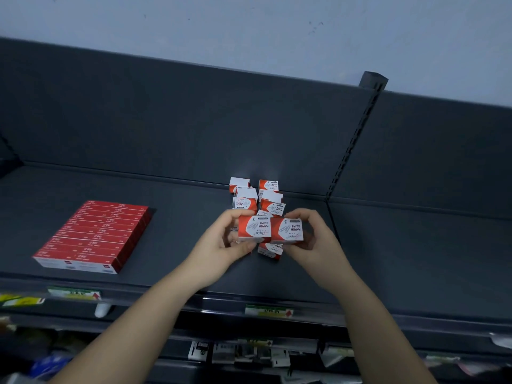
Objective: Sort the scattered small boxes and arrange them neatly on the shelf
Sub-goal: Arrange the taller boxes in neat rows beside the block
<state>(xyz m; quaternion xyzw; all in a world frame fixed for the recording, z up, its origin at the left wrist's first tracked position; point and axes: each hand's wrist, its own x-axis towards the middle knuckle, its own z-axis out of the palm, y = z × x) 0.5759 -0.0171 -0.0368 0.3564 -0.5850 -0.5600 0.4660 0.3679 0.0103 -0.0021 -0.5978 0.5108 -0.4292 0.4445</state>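
Note:
Two red-and-white paper clip boxes sit side by side above the dark shelf (171, 206). My left hand (221, 245) grips the left box (254, 228) and my right hand (315, 239) grips the right box (286, 230). Behind them, toward the shelf's back wall, several more paper clip boxes (256, 196) stand in two short rows. One more box (270, 250) lies on the shelf just below the held pair, partly hidden by my hands.
A flat block of long red boxes (94, 235) lies on the shelf to the left. An upright slotted post (352, 139) divides the shelf at the right. Price labels (268, 311) line the front edge, with cluttered lower shelves beneath.

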